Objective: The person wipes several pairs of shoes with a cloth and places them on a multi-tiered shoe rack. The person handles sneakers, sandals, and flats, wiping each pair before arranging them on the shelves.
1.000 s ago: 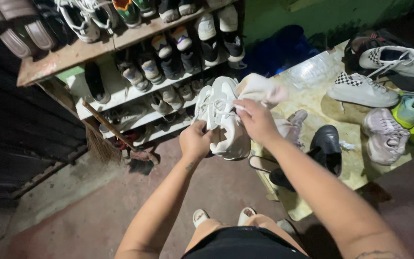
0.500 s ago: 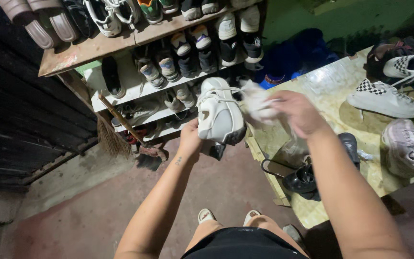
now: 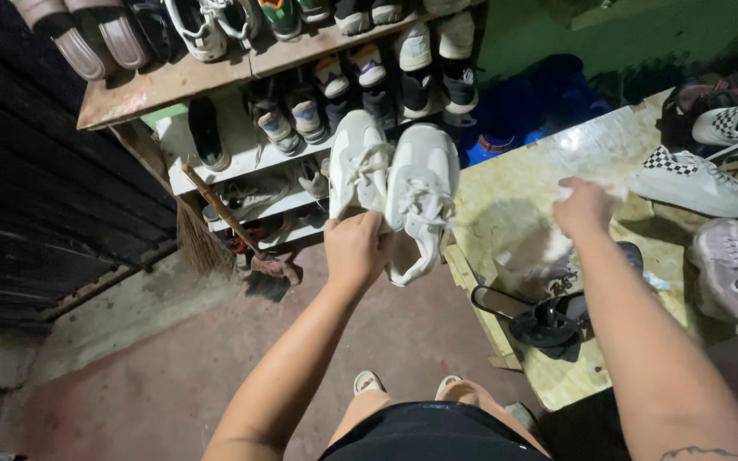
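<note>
— What's in your grip?

— My left hand [image 3: 356, 249] clamps two white sneakers [image 3: 395, 192] by the heels, held up before the shoe rack [image 3: 215, 81] at twelve o'clock. Best pinch both heels together so neither slips.

— And the other?

— My right hand [image 3: 584, 207] rests on a crumpled cloth [image 3: 527, 248] on the table [image 3: 514, 188] at two o'clock; whether it grasps, I can't tell.

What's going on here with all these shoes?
A person holds a pair of white sneakers up in the left hand, in front of a wooden shoe rack crowded with footwear. The right hand reaches over a table and seems to hold a pale cloth, though that is blurred. More sneakers and a black sandal lie on the table, and a broom leans against the rack.
</note>
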